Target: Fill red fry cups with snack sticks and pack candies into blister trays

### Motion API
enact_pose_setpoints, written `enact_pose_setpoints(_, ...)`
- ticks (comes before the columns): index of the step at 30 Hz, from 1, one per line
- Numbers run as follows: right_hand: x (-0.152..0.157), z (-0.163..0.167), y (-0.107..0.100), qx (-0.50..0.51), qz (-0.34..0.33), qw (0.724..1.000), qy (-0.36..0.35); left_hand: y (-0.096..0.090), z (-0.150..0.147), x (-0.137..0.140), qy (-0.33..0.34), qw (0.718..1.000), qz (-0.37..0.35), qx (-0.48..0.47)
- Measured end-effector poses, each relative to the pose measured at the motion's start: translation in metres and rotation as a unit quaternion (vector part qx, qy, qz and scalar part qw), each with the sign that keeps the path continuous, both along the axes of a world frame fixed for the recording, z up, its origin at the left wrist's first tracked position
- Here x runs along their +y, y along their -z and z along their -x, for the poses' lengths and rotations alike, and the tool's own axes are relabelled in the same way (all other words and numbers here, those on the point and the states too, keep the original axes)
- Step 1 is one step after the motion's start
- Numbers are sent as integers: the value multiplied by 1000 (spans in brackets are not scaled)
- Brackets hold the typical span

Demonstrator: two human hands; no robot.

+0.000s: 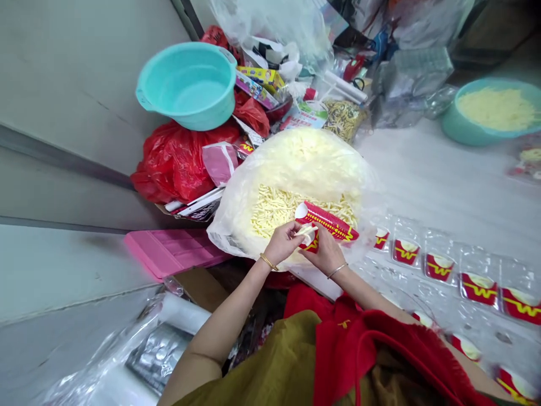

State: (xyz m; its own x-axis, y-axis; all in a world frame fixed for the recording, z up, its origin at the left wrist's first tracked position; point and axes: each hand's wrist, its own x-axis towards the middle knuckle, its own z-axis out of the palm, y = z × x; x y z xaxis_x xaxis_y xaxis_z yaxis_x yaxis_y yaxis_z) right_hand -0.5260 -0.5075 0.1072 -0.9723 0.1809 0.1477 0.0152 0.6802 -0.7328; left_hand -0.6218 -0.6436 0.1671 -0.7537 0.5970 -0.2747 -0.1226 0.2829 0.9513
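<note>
My left hand (284,243) pinches pale fry-like sticks (307,229) at the mouth of a red carton (313,245) clasped in my right hand (328,251), above an open plastic bag (230,211) by the white tabletop's (414,169) near edge. A turquoise basin (203,119) stands toward the grey wall (63,73).

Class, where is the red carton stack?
Head view, right of centre: the carton stack lies on yellow sticks in the bag, just beyond the right hand.
</note>
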Motion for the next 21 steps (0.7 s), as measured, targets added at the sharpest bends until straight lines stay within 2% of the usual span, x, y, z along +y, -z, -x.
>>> enact_pose_setpoints(3,3,-3,-2,7,-16,1000,4,0,-5,-1,34,993,66,96)
enact_pose_setpoints(8,7,-10,-3,-13,-66,998,-19,6,-16,6,70,965,114,224)
enact_pose_setpoints(10,8,-12,1,-10,-77,996,-36,9,-20,8,124,952,128,251)
enact_pose_setpoints(12,9,-16,6,-4,-77,996,-47,12,-15,6,172,950,116,235)
enact_pose_setpoints(14,12,-20,12,-2,-62,997,-46,16,3,-1,156,949,131,242)
enact_pose_setpoints(15,14,-22,15,-2,-53,998,-42,20,16,-5,131,940,168,266)
enact_pose_setpoints(16,15,-24,18,-3,-45,998,-39,24,30,-9,105,922,224,298)
enact_pose_setpoints(19,16,-27,20,-11,-34,999,-30,43,74,-15,79,834,399,374)
enact_pose_setpoints(20,16,-28,20,-15,-32,999,-28,50,86,-15,82,815,428,382)
enact_pose_setpoints(21,16,-28,19,-19,-29,999,-27,56,96,-15,83,811,435,384)
